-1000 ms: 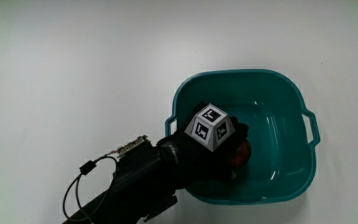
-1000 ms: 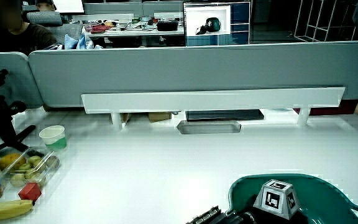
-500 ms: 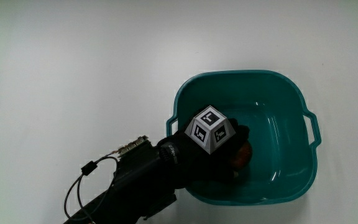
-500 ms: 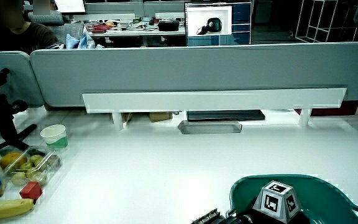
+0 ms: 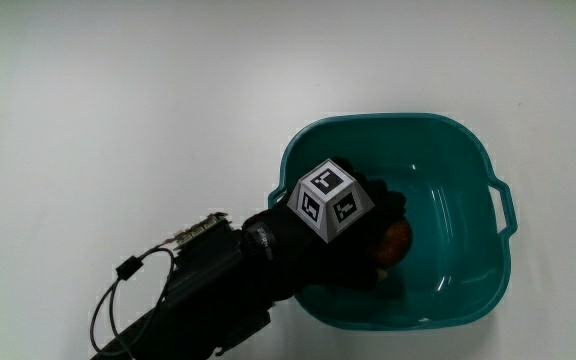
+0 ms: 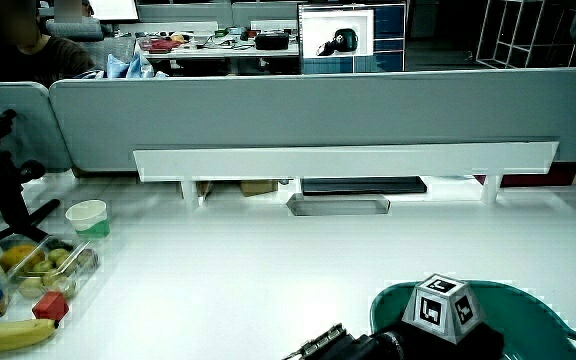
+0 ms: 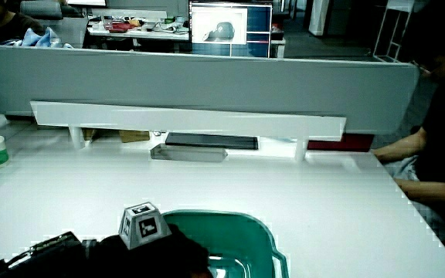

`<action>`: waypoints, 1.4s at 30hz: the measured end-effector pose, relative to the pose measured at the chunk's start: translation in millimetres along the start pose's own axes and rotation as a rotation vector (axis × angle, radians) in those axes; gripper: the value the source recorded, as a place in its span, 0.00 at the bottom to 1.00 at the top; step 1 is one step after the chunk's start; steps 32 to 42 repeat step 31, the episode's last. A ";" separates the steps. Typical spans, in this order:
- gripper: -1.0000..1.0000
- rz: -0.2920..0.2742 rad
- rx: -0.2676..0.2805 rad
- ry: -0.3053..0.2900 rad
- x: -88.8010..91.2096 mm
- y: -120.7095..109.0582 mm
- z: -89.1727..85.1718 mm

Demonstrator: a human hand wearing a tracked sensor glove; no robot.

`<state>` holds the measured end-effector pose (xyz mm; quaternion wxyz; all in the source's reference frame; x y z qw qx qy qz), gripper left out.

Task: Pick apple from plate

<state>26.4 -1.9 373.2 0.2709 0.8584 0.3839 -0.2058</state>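
Note:
A teal plastic basin [image 5: 471, 160] with side handles stands near the person's edge of the table. The gloved hand [image 5: 366, 245] reaches down into it, the patterned cube [image 5: 328, 201] on its back. Its fingers curl around a reddish-orange apple [image 5: 397, 240], which shows only partly past the glove. The forearm and its wires lie over the basin's rim nearest the person. In both side views the cube [image 6: 440, 306] [image 7: 144, 225] rises above the basin rim [image 6: 538, 311] [image 7: 242, 219] and the apple is hidden.
A paper cup [image 6: 88, 218], a clear box of fruit [image 6: 43, 266] and a banana [image 6: 8, 335] lie at one table edge, beside a black stand [image 6: 6, 195]. A flat grey tray [image 6: 336, 204] sits under the low partition shelf.
The hand has risen a little inside the basin with the apple in its fingers; a bit more of the apple shows. The basin has not moved.

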 end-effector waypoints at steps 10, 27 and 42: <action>1.00 -0.009 0.086 0.037 -5.1 -16.3 31.9; 1.00 0.038 0.220 0.079 -39.3 -61.3 78.0; 1.00 0.103 0.207 0.132 -52.3 -75.1 84.3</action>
